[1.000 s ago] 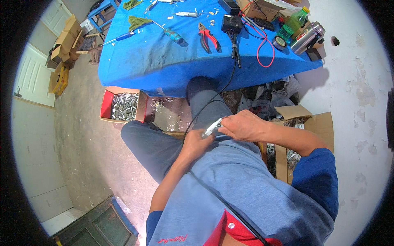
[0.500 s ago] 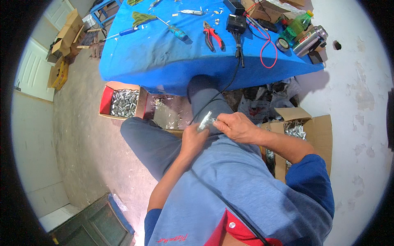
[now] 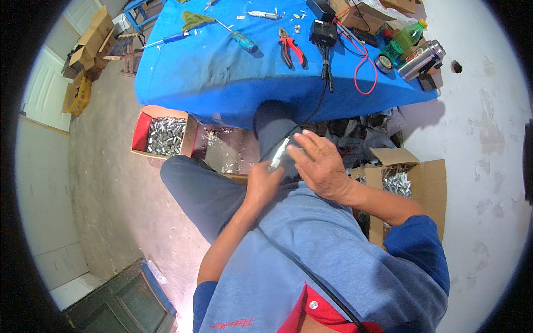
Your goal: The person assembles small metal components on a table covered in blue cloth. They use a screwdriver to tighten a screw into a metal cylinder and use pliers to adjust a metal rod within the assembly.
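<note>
Over my lap, my left hand (image 3: 263,181) is closed around a small, slim white-and-silver piece (image 3: 279,156), its upper end pointing up and to the right. What kind of part it is cannot be made out. My right hand (image 3: 320,166) is just right of that piece, fingers stretched and spread. Its fingertips come close to the piece's upper end; whether they touch is blurred. I see nothing held in the right hand. A black cable (image 3: 311,114) hangs from the table and passes behind the hands.
Ahead, a blue-covered table (image 3: 222,83) bears red-handled pliers (image 3: 292,49), screwdrivers, a black adapter (image 3: 323,33), a green bottle (image 3: 404,40) and a steel flask (image 3: 420,60). A box of small metal parts (image 3: 165,136) stands left, a carton (image 3: 428,188) of silver pieces right.
My right hand has gone from a pinch at the piece's upper end to spread fingers, shifting slightly upward. My left hand keeps its hold on the piece.
</note>
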